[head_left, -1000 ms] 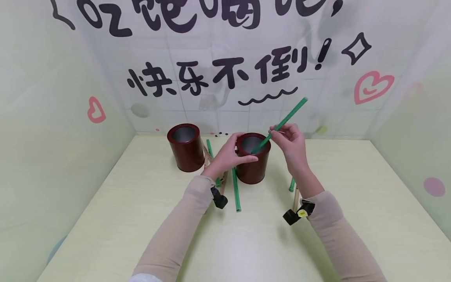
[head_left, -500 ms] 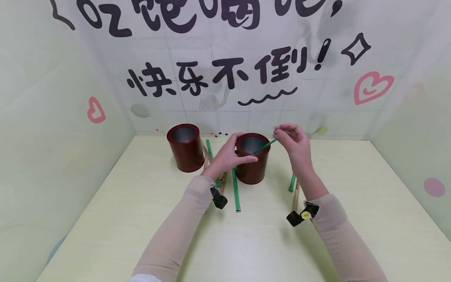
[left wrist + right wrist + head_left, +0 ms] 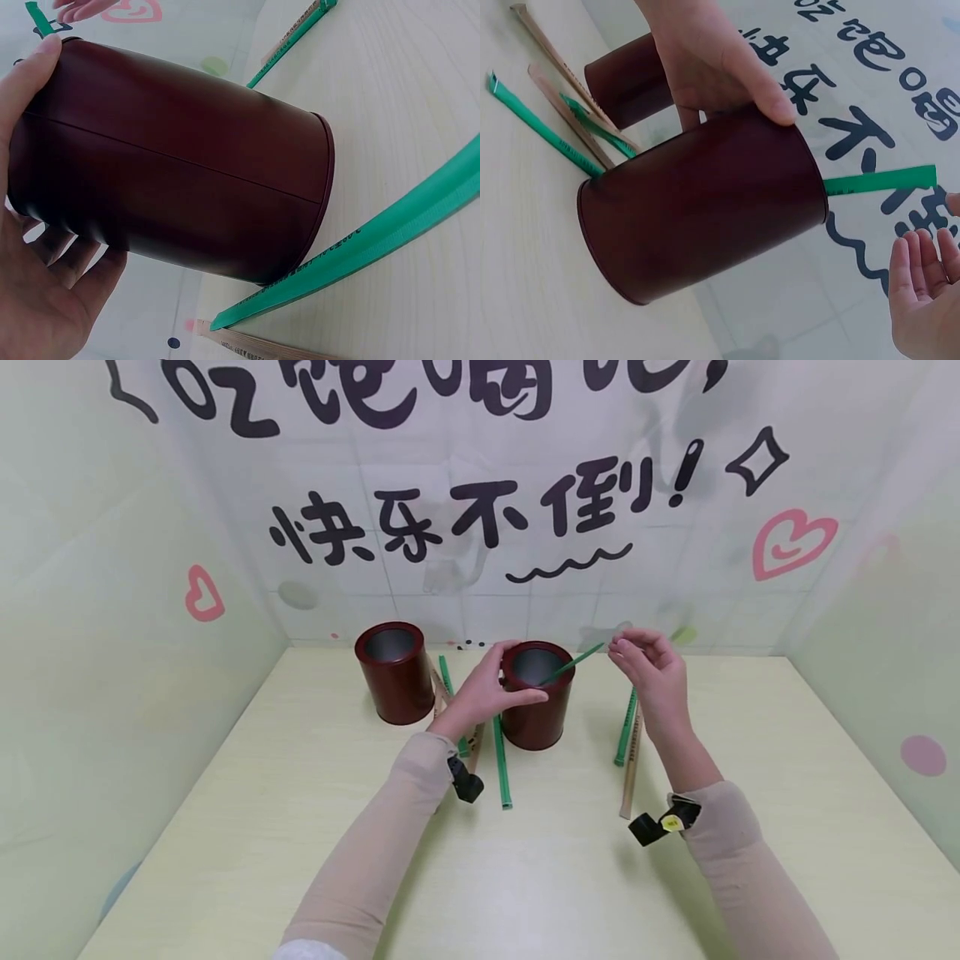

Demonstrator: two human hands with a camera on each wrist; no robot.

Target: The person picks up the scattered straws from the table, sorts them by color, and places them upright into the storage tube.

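Note:
My left hand grips the rim and side of a dark red canister, thumb at the front. The canister stands upright on the table, its mouth facing up. A long, flat green packet leans out of it to the right, its lower end inside the canister. To the right of that packet is my right hand, apart from it and holding nothing. In the right wrist view, the fingers of the right hand are loosely bent near the free end of the green packet.
A second dark red canister stands at the left. Between the canisters lie green and tan packets, one green packet nearest the front. Below my right hand lie another green packet and a tan packet. A printed wall closes the back.
The right hand lowered the green packet, let go of it, and drew away to the right. The packet now leans on the canister's rim. The left hand has kept its place.

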